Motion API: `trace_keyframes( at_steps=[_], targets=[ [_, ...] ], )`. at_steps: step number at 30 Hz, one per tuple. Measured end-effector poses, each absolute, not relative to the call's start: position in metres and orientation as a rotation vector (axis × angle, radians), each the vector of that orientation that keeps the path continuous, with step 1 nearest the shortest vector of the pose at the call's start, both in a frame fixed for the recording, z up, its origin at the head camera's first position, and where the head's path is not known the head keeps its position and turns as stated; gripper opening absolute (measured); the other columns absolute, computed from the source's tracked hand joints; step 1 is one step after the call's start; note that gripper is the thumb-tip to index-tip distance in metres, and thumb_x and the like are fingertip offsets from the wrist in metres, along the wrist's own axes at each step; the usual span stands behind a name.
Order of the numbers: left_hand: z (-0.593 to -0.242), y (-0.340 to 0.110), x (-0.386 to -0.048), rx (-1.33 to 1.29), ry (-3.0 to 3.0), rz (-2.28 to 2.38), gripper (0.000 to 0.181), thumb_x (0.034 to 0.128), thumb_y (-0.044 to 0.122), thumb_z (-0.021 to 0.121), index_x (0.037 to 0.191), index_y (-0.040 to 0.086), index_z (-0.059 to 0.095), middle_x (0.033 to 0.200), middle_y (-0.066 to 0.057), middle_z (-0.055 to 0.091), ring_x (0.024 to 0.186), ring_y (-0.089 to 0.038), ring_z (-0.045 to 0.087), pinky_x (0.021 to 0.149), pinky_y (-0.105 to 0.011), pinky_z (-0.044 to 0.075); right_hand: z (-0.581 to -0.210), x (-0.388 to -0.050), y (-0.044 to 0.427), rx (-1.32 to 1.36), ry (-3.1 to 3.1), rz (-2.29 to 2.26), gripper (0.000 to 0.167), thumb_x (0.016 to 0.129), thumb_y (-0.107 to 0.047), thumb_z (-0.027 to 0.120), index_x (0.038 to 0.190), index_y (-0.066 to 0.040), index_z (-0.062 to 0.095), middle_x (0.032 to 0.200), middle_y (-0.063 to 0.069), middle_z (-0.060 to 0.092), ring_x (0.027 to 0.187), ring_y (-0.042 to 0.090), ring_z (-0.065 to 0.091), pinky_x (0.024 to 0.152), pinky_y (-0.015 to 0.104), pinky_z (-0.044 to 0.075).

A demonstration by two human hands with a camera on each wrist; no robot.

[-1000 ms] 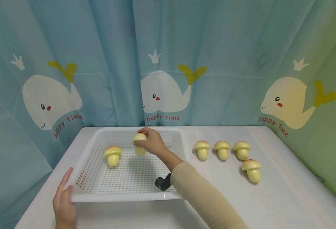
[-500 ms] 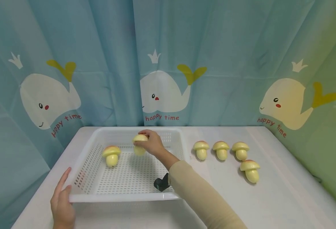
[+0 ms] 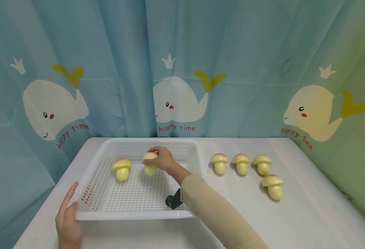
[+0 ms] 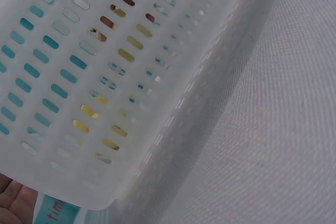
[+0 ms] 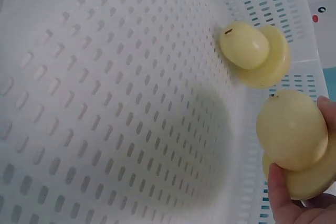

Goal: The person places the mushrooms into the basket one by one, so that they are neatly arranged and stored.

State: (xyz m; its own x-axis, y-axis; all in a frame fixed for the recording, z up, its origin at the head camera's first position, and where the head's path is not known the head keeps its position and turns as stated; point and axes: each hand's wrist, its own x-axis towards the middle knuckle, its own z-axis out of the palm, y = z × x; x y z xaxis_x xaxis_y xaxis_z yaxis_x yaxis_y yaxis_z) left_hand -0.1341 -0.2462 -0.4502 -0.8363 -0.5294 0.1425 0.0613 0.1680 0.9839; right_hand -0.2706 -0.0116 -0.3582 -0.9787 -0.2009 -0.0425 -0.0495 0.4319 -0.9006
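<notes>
My right hand [image 3: 164, 160] pinches a yellow toy mushroom [image 3: 150, 169] by its cap, inside the white perforated basket [image 3: 129, 215]. In the right wrist view the mushroom's rounded stem [image 5: 291, 129] faces the camera, with the thumb and fingers at the cap. To its left in the basket sits another toy mushroom [image 3: 121, 170], cap to the back. My left hand [image 3: 68, 221] rests against the basket's front left corner, index finger straight along the outside. Only part of the left hand [image 4: 16, 200] shows in the left wrist view, beside the basket wall.
Several more mushrooms lie on the white table [image 3: 238, 214] right of the basket, three in a row and one mushroom [image 3: 274, 186] nearer the front. A black device [image 3: 173, 200] is at the right wrist. A blue curtain [image 3: 244, 41] hangs behind.
My right hand has lowered slightly toward the basket floor and a little left, still gripping the mushroom. My left hand stays at the basket's corner.
</notes>
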Motion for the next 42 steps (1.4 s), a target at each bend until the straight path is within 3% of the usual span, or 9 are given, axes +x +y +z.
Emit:
trace_keyframes(
  at_steps=[9, 22, 33, 42],
  targets=[
    [-0.458, -0.251, -0.136, 0.477, -1.947, -1.746, 0.048, 0.0980, 0.018, 0.020, 0.138, 0.036, 0.039, 0.143, 0.013, 0.033, 0.127, -0.010, 0.032, 0.106, -0.041, 0.019, -0.363, -0.273, -0.016, -0.138, 2.484, -1.524, 0.037, 0.073, -0.016, 0.078, 0.106, -0.005, 0.063, 0.093, 0.004, 0.058, 0.083, 0.016, 0.054, 0.061, 0.029, 0.049],
    [-0.454, -0.248, -0.134, 0.481, -1.917, -1.777, 0.049, 0.0974, 0.017, 0.020, 0.138, 0.035, 0.040, 0.144, 0.013, 0.032, 0.128, -0.011, 0.031, 0.107, -0.043, 0.016, -0.365, -0.279, -0.018, -0.104, 2.494, -1.430, 0.037, 0.071, -0.011, 0.079, 0.103, -0.005, 0.063, 0.093, 0.003, 0.058, 0.081, 0.016, 0.053, 0.064, 0.031, 0.050],
    [-0.451, -0.245, -0.133, 0.409, -1.973, -1.696, 0.049, 0.0980, 0.016, 0.018, 0.140, 0.032, 0.037, 0.144, 0.012, 0.033, 0.127, -0.009, 0.033, 0.105, -0.032, 0.022, -0.365, -0.279, -0.017, -0.125, 2.450, -1.419, 0.039, 0.071, -0.007, 0.078, 0.106, -0.003, 0.062, 0.093, 0.005, 0.058, 0.077, 0.014, 0.054, 0.065, 0.031, 0.051],
    [-0.452, -0.246, -0.135, 0.385, -1.995, -1.670, 0.049, 0.0980, 0.016, 0.017, 0.141, 0.031, 0.036, 0.145, 0.012, 0.030, 0.129, -0.009, 0.030, 0.107, -0.038, 0.018, -0.365, -0.280, -0.016, -0.156, 2.426, -1.405, 0.040, 0.073, -0.006, 0.076, 0.109, -0.002, 0.061, 0.094, 0.005, 0.058, 0.077, 0.014, 0.055, 0.065, 0.031, 0.051]
  ],
)
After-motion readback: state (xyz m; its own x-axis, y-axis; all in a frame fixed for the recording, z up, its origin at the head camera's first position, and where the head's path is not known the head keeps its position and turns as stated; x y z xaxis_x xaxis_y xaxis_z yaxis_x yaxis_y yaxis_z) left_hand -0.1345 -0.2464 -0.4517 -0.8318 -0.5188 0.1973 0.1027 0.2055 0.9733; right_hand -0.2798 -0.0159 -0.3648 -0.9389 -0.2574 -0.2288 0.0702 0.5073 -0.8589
